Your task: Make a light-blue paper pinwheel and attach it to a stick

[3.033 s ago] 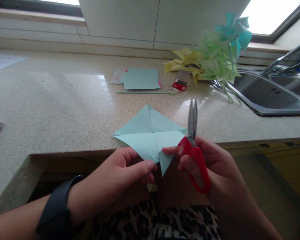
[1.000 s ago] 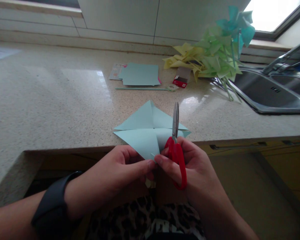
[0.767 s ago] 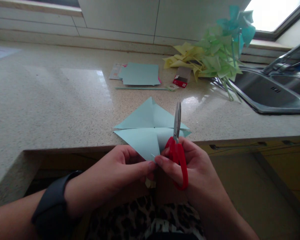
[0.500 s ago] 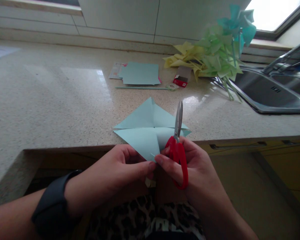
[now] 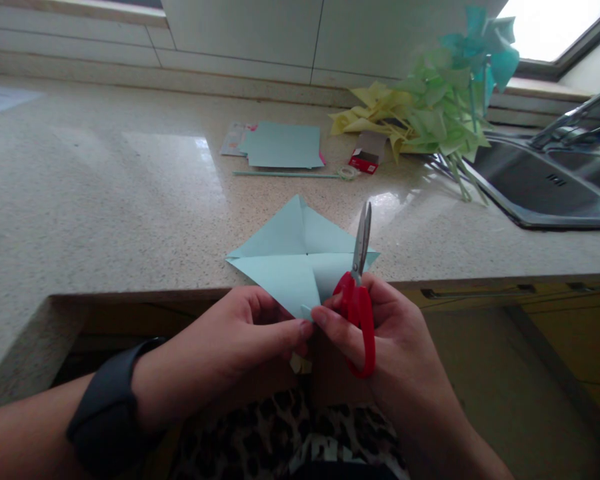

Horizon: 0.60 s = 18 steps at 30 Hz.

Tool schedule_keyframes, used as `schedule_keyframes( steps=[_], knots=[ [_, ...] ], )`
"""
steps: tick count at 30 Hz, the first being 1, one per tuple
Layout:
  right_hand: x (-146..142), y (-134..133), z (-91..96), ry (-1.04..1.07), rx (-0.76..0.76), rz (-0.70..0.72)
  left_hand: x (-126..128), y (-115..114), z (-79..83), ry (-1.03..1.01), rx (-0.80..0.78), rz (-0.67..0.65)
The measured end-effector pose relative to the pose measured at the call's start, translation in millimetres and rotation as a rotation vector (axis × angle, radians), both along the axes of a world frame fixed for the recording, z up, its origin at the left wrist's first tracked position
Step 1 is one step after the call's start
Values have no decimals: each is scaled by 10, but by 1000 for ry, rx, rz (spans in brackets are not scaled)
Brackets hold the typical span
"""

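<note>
A light blue square of paper [image 5: 280,240], slit from its corners toward a dot at the middle, lies turned like a diamond over the counter's front edge. My left hand [image 5: 260,327] pinches its near corner between thumb and fingers. At the same corner, the thumb and fingertips of my right hand [image 5: 380,327] grip the paper, where a small flap is turned up. Red-handled scissors [image 5: 363,300] also hang in my right hand, their blades closed and pointing away from me. Fingers under the paper are partly hidden.
On the speckled counter [image 5: 145,220] behind the paper lie a stack of light blue sheets [image 5: 285,145], a thin green stick [image 5: 285,175], a tape roll [image 5: 349,173] and a small red box [image 5: 365,160]. Paper pinwheels [image 5: 430,100] rest beside the sink [image 5: 555,180] at the right.
Both hands keep their hold on the near corner, and its turned-up flap shows slightly larger. The scissors have tilted a little to the right. The view has shifted slightly.
</note>
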State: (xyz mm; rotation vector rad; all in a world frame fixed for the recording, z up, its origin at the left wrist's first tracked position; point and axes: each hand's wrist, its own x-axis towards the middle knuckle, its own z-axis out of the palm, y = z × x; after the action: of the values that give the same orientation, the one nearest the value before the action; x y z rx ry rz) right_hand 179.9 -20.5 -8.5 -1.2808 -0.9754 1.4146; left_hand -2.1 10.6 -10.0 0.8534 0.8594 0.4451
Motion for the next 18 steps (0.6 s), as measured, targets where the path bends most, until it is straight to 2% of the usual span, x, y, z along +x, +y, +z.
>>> schedule_keyframes(
  steps=[3, 10, 14, 18],
  knots=[
    [-12, 6, 0, 8, -2, 6, 0, -5, -1, -1, -40, 7],
    [57, 4, 5, -50, 18, 24, -5, 27, 34, 57, 14, 18],
    [271, -32, -10, -99, 26, 139, -19, 35, 59, 59, 24, 15],
    [501, -115, 0, -69, -94, 331, -17, 29, 69, 54, 27, 22]
  ],
)
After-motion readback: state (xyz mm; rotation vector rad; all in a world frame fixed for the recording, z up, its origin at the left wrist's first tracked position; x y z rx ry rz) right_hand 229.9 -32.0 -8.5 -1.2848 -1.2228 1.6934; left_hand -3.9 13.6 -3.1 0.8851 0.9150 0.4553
